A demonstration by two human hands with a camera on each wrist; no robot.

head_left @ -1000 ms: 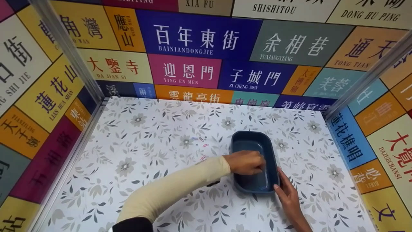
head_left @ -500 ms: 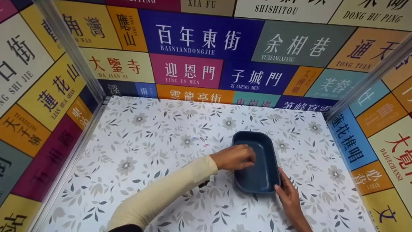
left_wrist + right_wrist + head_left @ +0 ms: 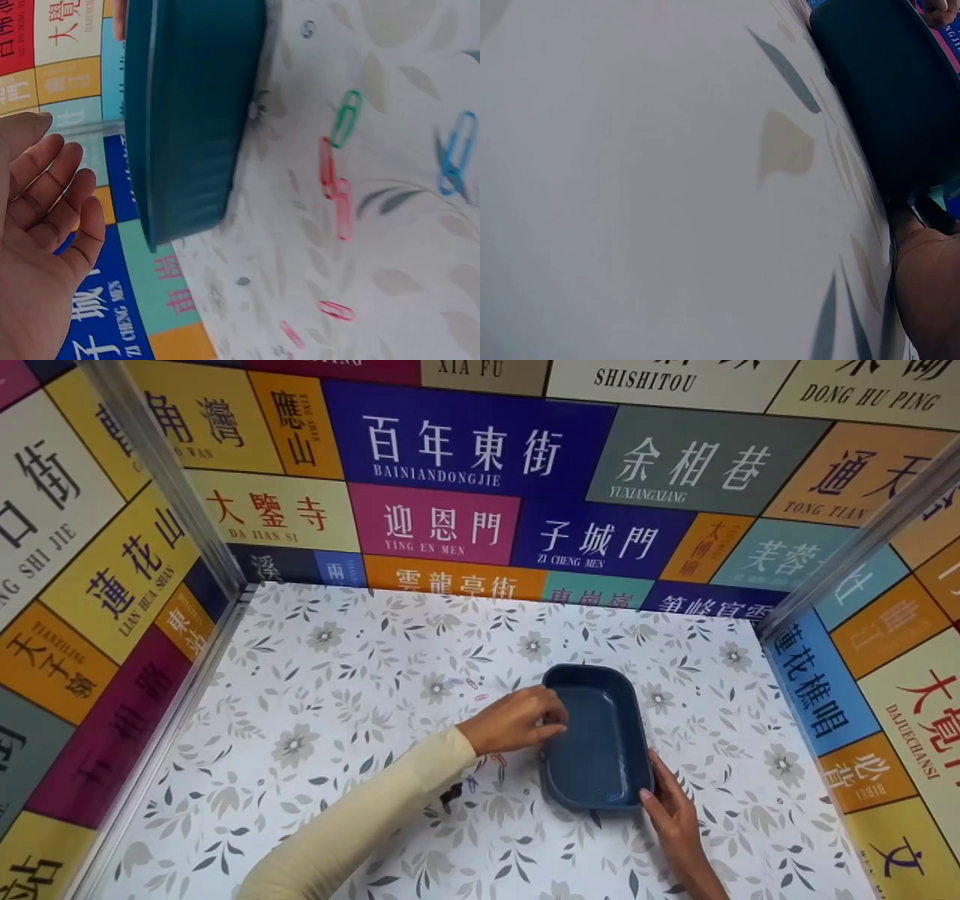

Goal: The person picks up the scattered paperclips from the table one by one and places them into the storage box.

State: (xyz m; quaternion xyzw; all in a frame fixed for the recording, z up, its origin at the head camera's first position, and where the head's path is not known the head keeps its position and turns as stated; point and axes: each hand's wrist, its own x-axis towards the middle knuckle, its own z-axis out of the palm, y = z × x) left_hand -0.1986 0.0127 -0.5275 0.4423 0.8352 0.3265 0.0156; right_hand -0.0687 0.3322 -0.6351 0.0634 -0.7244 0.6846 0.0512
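Observation:
A dark blue rectangular box [image 3: 639, 735] without a lid stands on the table, a small blue paper clip [image 3: 613, 796] lying inside at its near end. My left hand [image 3: 517, 720], in a cream sleeve, hovers over the box's left rim. In the left wrist view its fingers [image 3: 64, 196] are loosely bent, holding nothing. My right hand [image 3: 671, 802] holds the near right corner of the box, thumb at the rim and fingers along the outer wall. Left of the box lie loose paper clips: green [image 3: 346, 118], red [image 3: 328, 166], pink [image 3: 343, 208] and blue [image 3: 457, 154].
Farther back on the table, a pink paper clip [image 3: 481, 697] lies near a few others. The floral tabletop [image 3: 360, 810] is enclosed by printed sign panels [image 3: 465, 442] at the back and sides, with metal posts [image 3: 855, 525] at the corners.
My left hand has drawn back leftward from inside the box to its left rim, its fingers loosening. Paper clips below the forearm have come into sight. The right hand and box stay put.

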